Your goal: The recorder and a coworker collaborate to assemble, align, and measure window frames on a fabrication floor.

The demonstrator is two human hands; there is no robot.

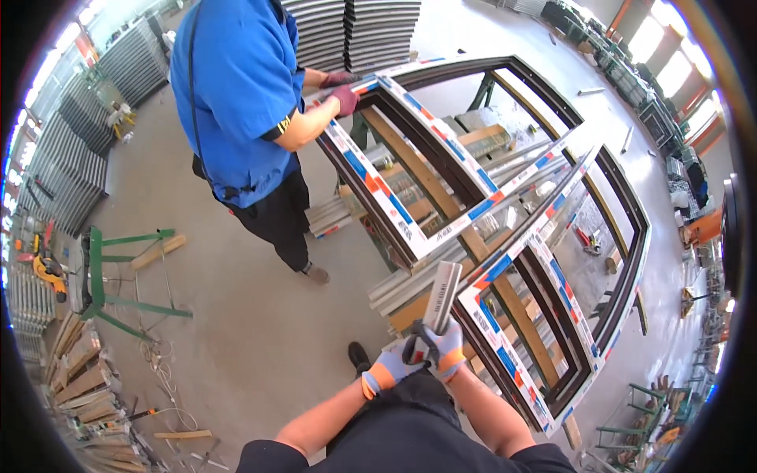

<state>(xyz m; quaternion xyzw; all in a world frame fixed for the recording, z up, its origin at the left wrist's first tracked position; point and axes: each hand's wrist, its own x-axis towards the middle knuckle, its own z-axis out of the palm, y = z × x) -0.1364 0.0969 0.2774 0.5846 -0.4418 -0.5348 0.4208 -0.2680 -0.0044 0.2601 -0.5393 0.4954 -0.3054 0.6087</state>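
My right hand (449, 349), in a grey and orange glove, grips a short silver metal profile (443, 296) that points up and away from me. Close beside it, my left hand (388, 370) is closed near the profile's lower end. Something dark sits between the two hands, and I cannot make out whether it is a tool or the gloves' palms. Just ahead on the right lies a dark brown window frame (505, 355) with printed protective film. A second such frame (378, 197) lies beyond it, where a co-worker's gloved hands (344, 98) hold its far left corner.
Wooden bars (524, 335) and metal profiles (410, 288) lie under the frames. The co-worker in a blue shirt (236, 102) stands at the far left. A green trestle (98, 276) and offcuts (83, 378) are at left. Stacked profiles (347, 31) stand behind.
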